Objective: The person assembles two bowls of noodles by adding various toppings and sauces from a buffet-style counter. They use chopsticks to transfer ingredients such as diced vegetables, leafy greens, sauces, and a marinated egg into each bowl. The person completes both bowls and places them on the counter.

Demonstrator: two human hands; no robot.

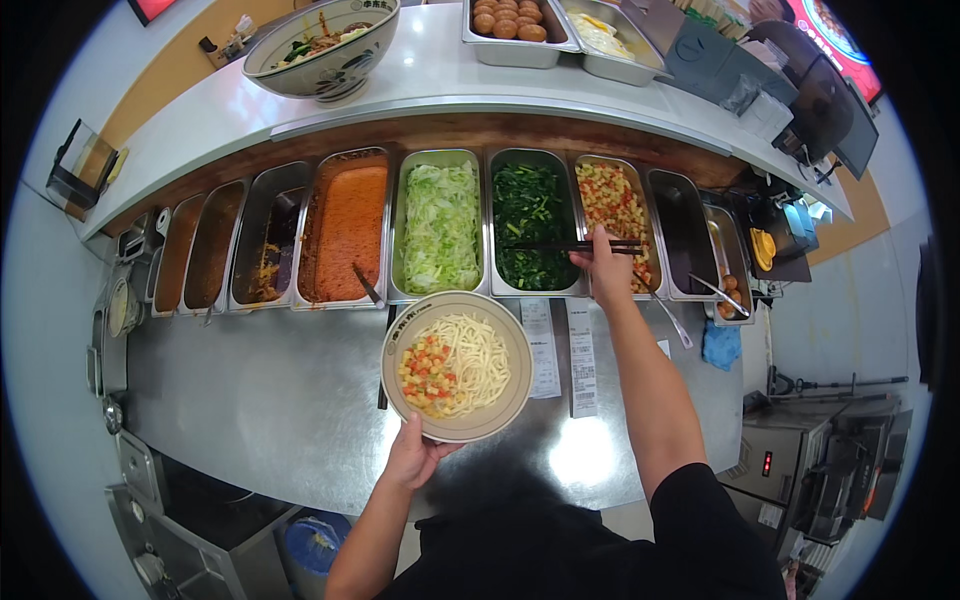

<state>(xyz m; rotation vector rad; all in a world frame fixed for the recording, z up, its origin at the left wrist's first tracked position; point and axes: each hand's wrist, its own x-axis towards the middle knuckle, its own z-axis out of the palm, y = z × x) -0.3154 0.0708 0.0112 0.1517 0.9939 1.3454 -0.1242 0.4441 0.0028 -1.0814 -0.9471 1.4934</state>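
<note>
Bowl (457, 366) holds pale noodles, diced vegetables.

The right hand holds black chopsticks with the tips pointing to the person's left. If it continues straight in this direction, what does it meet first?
Probably the dark leafy greens: the chopsticks in the right hand already reach over that pan. Their height above the greens is unclear.
</note>
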